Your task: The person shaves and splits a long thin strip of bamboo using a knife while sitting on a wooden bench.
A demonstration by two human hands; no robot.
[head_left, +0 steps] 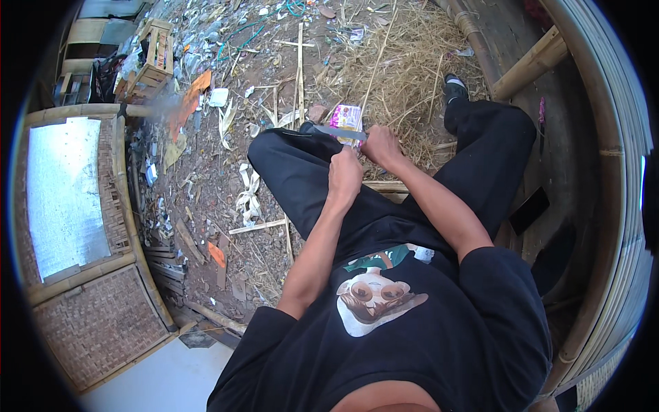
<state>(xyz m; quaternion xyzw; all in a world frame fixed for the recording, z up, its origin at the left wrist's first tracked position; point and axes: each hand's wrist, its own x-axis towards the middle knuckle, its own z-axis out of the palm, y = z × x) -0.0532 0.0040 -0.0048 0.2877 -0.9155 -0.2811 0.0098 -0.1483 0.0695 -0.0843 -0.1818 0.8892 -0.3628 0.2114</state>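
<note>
My right hand is closed around the handle end of a knife, above my spread knees. The knife's flat grey blade points left. Just below the blade, my left hand is closed, its knuckles close to the knife. What sits in the left fingers is too small and too hidden to name. Beyond the blade lies a pink, white and yellow printed packet, partly covered by the knife.
Dry straw spreads over the ground ahead. Litter and bamboo strips lie to the left, near a wooden crate. A woven bamboo panel stands at left. Bamboo poles curve along the right, where a dark phone-like slab rests.
</note>
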